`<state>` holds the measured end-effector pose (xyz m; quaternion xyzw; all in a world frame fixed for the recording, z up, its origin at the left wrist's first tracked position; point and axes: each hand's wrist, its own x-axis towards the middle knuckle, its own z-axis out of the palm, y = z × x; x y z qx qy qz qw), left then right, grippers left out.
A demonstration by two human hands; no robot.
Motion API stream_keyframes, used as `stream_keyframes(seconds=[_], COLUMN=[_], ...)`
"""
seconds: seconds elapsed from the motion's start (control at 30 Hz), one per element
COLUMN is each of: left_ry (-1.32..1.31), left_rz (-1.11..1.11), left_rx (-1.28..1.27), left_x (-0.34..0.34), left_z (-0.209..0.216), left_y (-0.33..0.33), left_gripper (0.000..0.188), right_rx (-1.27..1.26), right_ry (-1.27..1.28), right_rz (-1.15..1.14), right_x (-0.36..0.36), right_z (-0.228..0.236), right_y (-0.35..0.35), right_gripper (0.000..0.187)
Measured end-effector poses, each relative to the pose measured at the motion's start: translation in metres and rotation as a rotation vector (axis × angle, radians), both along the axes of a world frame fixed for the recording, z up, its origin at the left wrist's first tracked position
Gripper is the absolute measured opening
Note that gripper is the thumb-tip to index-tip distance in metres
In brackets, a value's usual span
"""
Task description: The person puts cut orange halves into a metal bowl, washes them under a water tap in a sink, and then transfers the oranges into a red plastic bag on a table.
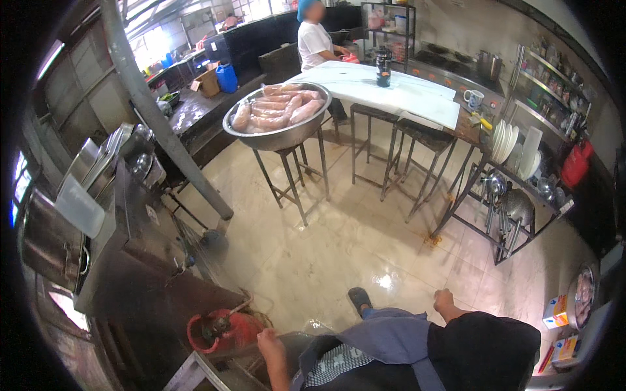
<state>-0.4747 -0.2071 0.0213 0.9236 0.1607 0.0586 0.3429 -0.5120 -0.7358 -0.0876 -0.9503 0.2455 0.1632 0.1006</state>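
My left hand [270,347] hangs low beside my body, its fingers loosely curled with nothing visible in them. Close to it, on the floor side, stands a red bucket [244,331] with a dark object inside. On the other side my right hand [445,302] is out over the tiled floor, fingers folded in and holding nothing I can see. Ahead of me, a wide metal basin [287,138] rests on a dark stool [287,171]. It is heaped with pinkish rolls in clear plastic [277,109]. Neither hand touches the basin.
A white-topped table [417,101] carries a dark bottle [383,68]; stools [417,133] stand beneath. A person [316,42] works behind it. Right, a rack holds plates [503,140] and hanging ladles [495,186]. Left are a slanted post [153,111] and a dark cabinet [156,228]. The floor [306,260] shines.
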Motion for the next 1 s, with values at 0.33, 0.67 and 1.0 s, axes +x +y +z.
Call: stream_keyframes(seconds=[0.33,0.67,1.0], left_ry=[0.719,0.716,0.609], left_rz=[-0.117,0.15,-0.114], left_rx=[0.205,0.03,0.134], left_x=[0.098,0.104,0.334], left_z=[-0.056,-0.119,-0.134], left_y=[-0.029,0.043,0.201], left_gripper=[0.058,0.051,0.045], right_rx=[0.287,0.574,0.449], right_ry=[0.163,0.002,0.298], right_rz=[0.064,-0.227,-0.07], right_x=[0.213,0.32,0.335], right_z=[-0.04,-0.081,-0.081], right_y=[-0.037,-0.018,0.146], right_gripper=[0.053,0.045,0.05])
